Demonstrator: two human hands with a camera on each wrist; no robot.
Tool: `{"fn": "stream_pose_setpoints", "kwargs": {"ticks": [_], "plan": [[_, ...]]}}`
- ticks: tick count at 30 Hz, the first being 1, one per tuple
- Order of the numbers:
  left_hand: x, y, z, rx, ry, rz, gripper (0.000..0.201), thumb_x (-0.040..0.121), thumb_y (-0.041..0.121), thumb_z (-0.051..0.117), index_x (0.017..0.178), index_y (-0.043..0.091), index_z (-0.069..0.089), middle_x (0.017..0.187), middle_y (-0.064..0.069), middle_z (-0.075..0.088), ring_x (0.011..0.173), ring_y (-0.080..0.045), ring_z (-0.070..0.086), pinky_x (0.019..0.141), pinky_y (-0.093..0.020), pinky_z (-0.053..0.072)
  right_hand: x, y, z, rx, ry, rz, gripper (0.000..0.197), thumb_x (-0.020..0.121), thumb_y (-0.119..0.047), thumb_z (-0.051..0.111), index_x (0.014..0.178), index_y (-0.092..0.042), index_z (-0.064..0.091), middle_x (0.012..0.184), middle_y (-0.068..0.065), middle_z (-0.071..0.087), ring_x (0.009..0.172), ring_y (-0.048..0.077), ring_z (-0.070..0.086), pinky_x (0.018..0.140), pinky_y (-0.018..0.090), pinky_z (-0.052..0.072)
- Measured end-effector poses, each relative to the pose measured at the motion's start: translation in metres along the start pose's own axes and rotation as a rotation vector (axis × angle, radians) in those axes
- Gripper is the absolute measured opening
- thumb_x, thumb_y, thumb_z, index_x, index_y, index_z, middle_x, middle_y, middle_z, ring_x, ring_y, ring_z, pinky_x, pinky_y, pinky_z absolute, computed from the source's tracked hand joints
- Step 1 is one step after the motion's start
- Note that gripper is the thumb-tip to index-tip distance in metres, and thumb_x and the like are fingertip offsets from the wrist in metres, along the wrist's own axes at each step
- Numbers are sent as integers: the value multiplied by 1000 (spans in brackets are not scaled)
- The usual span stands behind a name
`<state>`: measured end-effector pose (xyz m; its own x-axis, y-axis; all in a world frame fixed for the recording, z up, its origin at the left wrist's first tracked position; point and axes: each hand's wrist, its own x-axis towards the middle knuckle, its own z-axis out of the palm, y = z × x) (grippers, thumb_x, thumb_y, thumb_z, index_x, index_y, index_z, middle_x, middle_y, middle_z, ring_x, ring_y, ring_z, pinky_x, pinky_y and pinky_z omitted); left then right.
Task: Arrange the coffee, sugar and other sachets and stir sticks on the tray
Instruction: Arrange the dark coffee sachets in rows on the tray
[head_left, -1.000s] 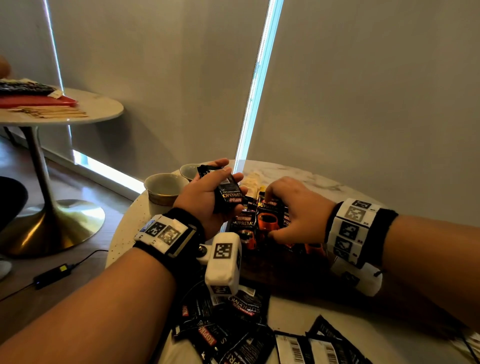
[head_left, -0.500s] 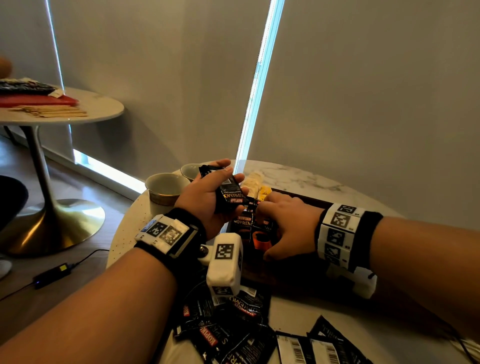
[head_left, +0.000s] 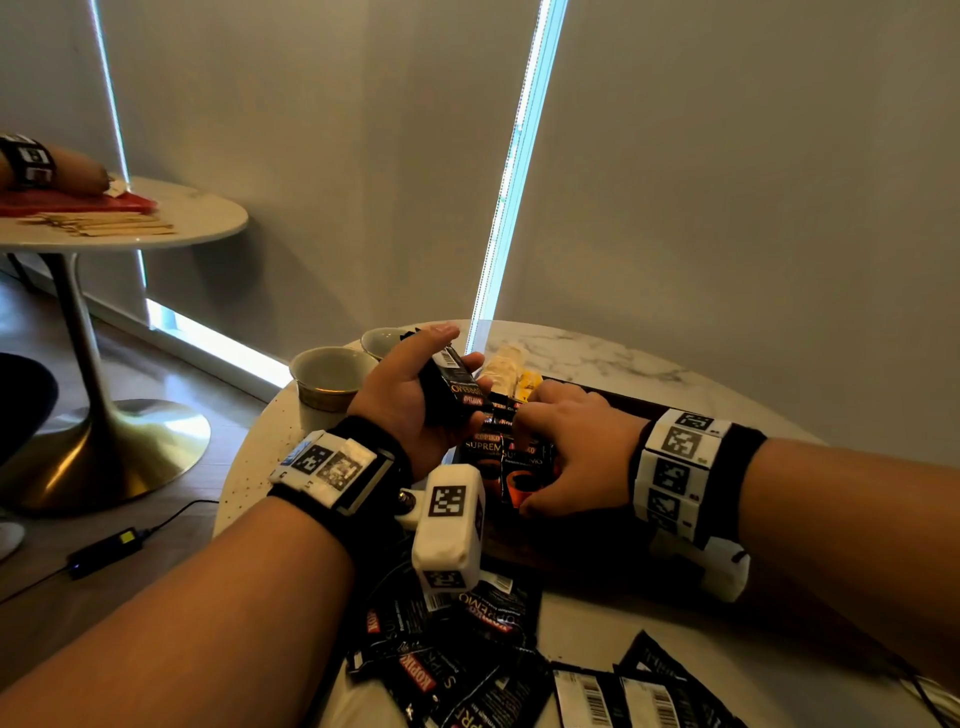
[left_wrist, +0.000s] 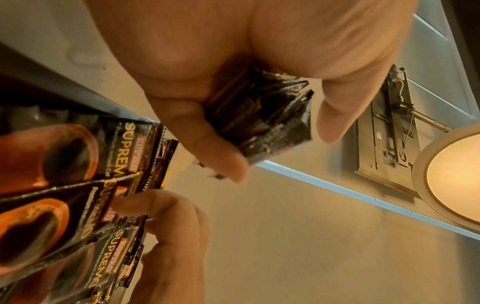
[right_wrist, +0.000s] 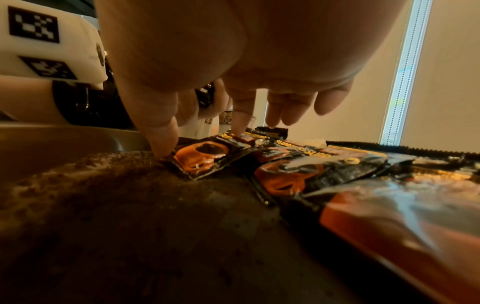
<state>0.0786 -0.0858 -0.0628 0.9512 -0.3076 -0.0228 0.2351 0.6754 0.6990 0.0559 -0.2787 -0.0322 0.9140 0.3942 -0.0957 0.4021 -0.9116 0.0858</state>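
My left hand (head_left: 460, 349) hovers over the left end of the dark tray (head_left: 626, 403) and grips a stack of black coffee sachets (head_left: 453, 385); in the left wrist view the stack (left_wrist: 262, 115) sits between thumb and fingers. My right hand (head_left: 530, 462) rests on the row of black and orange coffee sachets (head_left: 485, 452) lying on the tray. In the right wrist view its thumb tip (right_wrist: 163, 146) touches the near edge of one sachet (right_wrist: 202, 158) and its index fingertip (right_wrist: 240, 125) presses the far end. Cream and yellow sachets (head_left: 511, 371) lie behind.
Several loose coffee sachets (head_left: 457, 660) lie at the table's near edge. Two cups (head_left: 328, 376) stand at the left behind my left hand. A second round table (head_left: 197, 218) at far left carries stir sticks (head_left: 98, 223), a red item and another person's arm.
My right hand has shifted a little left and lowered onto the sachets on the tray. My left hand has kept its stack. Another person's arm has appeared at the far table.
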Motion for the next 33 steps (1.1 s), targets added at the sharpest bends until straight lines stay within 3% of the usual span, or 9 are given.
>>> {"fn": "stream_pose_setpoints", "kwargs": {"ticks": [4, 9, 14, 17, 21, 25, 27, 33], "plan": [[-2, 1, -1, -38, -25, 31, 35, 89, 30, 53, 121, 20, 60, 113, -14, 60, 83, -27, 64, 51, -31, 52, -1, -1, -2, 7, 9, -2, 67, 65, -68, 73, 118, -35, 49, 113, -11, 39, 107, 11, 38, 96, 35, 42], [-4, 1, -2, -62, -43, 36, 40, 89, 24, 44, 126, 18, 59, 114, -16, 59, 84, -29, 63, 52, -32, 53, -1, -3, -2, 2, 14, 1, 72, 65, -68, 74, 123, -34, 47, 114, -12, 38, 107, 10, 38, 97, 34, 41], [-4, 1, 2, -41, -37, 47, 45, 91, 17, 39, 131, 16, 59, 110, -18, 58, 81, -31, 68, 54, -35, 56, -1, -2, -7, 78, 62, 31, 61, 63, -67, 73, 107, -33, 49, 112, -10, 42, 104, 12, 43, 94, 37, 47], [-4, 1, 4, -37, -45, 45, 41, 93, 14, 38, 127, 16, 60, 108, -18, 59, 81, -34, 73, 55, -38, 59, -3, 1, -15, 180, 97, 52, 52, 69, -56, 78, 103, -32, 48, 113, -8, 43, 102, 12, 45, 89, 33, 49], [-4, 1, 5, -9, -35, 20, 37, 97, 12, 38, 126, 18, 60, 115, -22, 63, 88, -39, 74, 56, -41, 60, -10, 2, -17, 351, 240, 18, 46, 78, -41, 77, 112, -29, 49, 110, -12, 47, 96, 4, 50, 82, 23, 50], [-4, 0, 7, 71, -13, -29, 35, 100, 12, 38, 126, 21, 60, 122, -23, 62, 88, -39, 74, 51, -38, 59, -15, -2, -18, 426, 413, -40, 46, 82, -33, 76, 120, -32, 51, 112, -12, 53, 101, 2, 54, 86, 24, 53], [-4, 0, 7, 102, 0, -41, 35, 101, 12, 40, 127, 22, 60, 123, -23, 60, 91, -41, 70, 48, -35, 57, -15, -5, -19, 424, 439, -81, 43, 85, -29, 74, 122, -32, 54, 114, -12, 53, 103, 3, 54, 88, 21, 51], [-4, -1, 6, 91, 5, -63, 30, 101, 13, 44, 122, 22, 62, 124, -22, 62, 90, -39, 68, 48, -33, 56, -9, -8, -21, 322, 443, -147, 28, 85, -25, 73, 108, -36, 61, 102, -26, 45, 99, -6, 47, 78, 9, 37]]}}
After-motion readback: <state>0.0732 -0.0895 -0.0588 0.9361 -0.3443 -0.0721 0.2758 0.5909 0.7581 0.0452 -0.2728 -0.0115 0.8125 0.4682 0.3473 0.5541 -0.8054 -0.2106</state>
